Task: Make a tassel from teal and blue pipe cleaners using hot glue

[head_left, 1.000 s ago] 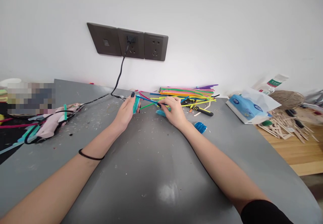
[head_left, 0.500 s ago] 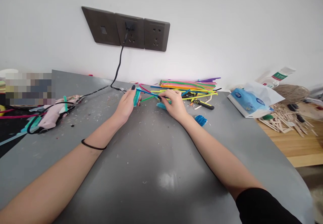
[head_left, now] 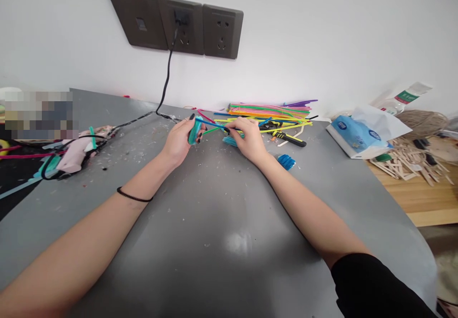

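While the left hand (head_left: 177, 144) keeps gripping the teal bundle (head_left: 195, 131), the right hand's (head_left: 252, 142) fingers still pinch the blue stick (head_left: 213, 124), stretched toward 3 o'clock.

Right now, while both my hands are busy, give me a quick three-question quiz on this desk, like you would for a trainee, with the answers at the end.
1. True or false: the left hand holds the turquoise bundle.
2. What colour is the thin fuzzy stem that the right hand pinches?
A. Yellow
B. Blue
C. Purple
3. Fill in the blank: the black cord plugs into the ____ one of the three wall plates.

Key: 1. True; 2. B; 3. middle
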`<state>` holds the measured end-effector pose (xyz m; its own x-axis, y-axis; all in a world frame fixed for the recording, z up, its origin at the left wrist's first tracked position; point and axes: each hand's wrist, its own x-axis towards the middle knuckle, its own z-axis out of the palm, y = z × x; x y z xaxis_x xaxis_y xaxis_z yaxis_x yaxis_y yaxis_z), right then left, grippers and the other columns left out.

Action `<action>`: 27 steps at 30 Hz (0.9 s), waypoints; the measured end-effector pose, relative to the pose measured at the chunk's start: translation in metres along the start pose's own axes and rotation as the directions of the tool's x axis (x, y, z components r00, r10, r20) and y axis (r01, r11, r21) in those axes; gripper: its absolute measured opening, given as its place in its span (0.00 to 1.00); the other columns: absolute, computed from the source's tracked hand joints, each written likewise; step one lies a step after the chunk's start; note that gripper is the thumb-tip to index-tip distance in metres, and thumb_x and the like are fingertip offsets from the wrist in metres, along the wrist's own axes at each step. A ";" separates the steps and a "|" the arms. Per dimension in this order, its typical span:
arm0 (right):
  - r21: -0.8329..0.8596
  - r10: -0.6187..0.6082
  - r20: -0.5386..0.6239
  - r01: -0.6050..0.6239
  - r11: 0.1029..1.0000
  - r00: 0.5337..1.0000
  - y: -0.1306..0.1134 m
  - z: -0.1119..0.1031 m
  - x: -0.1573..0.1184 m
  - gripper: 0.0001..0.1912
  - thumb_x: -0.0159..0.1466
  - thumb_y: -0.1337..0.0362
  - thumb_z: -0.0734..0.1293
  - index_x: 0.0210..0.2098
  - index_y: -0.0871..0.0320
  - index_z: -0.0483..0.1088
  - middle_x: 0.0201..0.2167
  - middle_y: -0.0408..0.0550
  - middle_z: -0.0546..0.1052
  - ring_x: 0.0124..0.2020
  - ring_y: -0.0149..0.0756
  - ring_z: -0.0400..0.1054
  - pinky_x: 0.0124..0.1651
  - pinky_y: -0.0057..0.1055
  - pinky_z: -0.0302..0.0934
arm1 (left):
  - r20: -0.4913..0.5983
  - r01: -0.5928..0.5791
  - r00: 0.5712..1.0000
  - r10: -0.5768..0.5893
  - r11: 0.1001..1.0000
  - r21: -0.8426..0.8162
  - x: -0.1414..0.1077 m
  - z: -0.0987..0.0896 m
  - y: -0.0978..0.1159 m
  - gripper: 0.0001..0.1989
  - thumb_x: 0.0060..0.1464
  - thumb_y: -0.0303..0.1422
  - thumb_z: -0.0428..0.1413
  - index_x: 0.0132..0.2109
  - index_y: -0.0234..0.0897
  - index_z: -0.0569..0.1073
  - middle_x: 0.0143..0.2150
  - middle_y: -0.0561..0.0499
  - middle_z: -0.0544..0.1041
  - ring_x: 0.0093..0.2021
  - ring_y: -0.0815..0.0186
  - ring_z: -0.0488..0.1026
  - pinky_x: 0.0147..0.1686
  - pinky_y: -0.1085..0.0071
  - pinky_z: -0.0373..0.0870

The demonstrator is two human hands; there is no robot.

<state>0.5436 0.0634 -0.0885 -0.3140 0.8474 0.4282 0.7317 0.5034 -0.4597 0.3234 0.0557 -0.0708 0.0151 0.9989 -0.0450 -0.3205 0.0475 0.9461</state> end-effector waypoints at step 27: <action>0.197 -0.255 -0.133 0.277 0.940 0.958 -0.003 0.016 -0.006 0.12 0.80 0.61 0.60 0.54 0.55 0.73 0.47 0.53 0.83 0.49 0.44 0.75 0.59 0.42 0.59 | 0.273 -0.294 0.939 0.208 0.899 0.324 0.001 -0.007 -0.014 0.17 0.68 0.45 0.60 0.32 0.41 0.72 0.30 0.51 0.72 0.32 0.62 0.67 0.35 0.68 0.66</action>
<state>0.5334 0.0593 -0.1023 -0.4067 0.6609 0.6307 0.4816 0.7418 -0.4668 0.3218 0.0563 -0.0867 0.2064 0.9480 0.2423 0.0143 -0.2505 0.9680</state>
